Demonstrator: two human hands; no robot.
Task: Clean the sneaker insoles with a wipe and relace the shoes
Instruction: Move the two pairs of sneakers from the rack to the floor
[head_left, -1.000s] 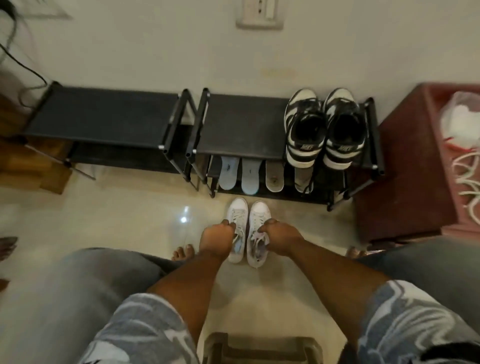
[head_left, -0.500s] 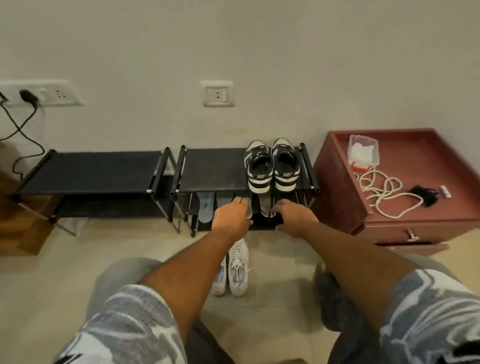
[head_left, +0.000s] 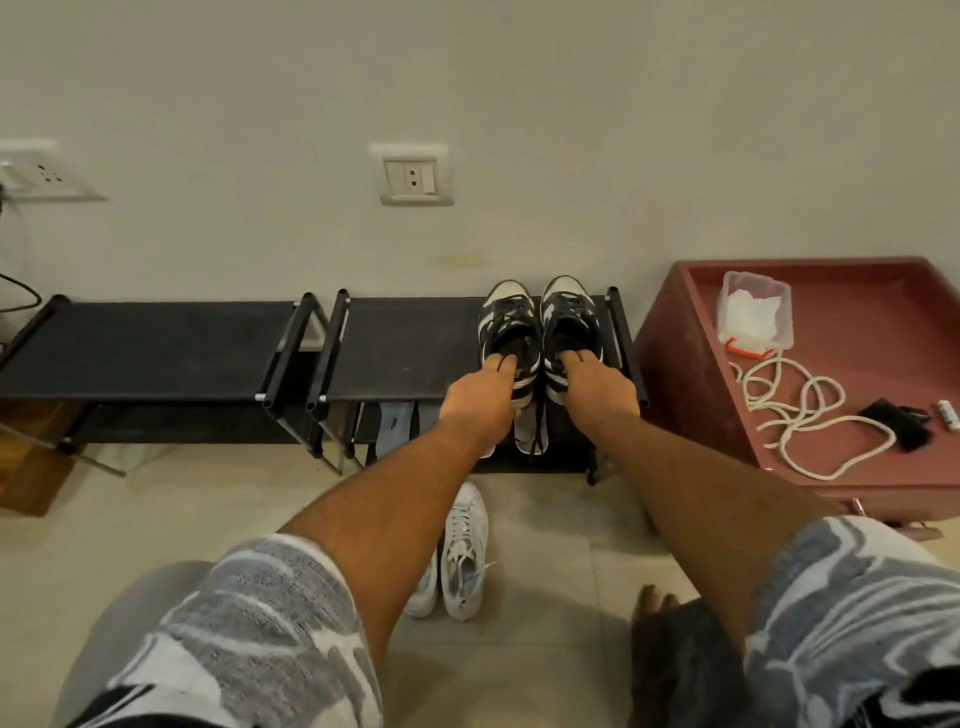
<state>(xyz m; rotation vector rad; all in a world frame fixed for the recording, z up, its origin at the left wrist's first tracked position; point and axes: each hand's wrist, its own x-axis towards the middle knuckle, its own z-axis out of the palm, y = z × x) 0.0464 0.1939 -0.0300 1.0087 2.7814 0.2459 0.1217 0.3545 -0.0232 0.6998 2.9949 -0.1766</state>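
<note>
Left hand: The left hand (head_left: 480, 395) lies at the front edge of the rack's top shelf. Its fingers dip over the heel collar into the mouth of one shoe. The thumb is hidden, so it cannot be told whether the grip is closed.
Right hand: The right hand (head_left: 597, 384) does the same on the neighbouring shoe, thumb also hidden and grip unclear.
Sneakers: The black-and-white sneakers (head_left: 506, 322), with smooth panelled uppers, stand side by side, toes to the wall, at the right end of the top shelf.
Rack: The black shoe rack (head_left: 410, 348) has a tubular frame and matte, cloth-like shelves. A second rack (head_left: 145, 343) stands just beside it.
Insoles: Flat, foot-shaped insoles (head_left: 393, 428), pale blue-grey and white, lean on the lower shelf under the front edge.
White sneakers: A laced pair of white sneakers (head_left: 465, 556) sits on the glossy tiled floor between the forearms.
Cabinet: A dark red cabinet (head_left: 675, 353) with a raised rim stands beside the rack.
Box: A clear plastic box (head_left: 753, 314) in the rear left corner of the cabinet top holds crumpled white wipes.
Laces: Cream, cord-like laces (head_left: 795, 410) lie in loose coils mid-top.
</note>
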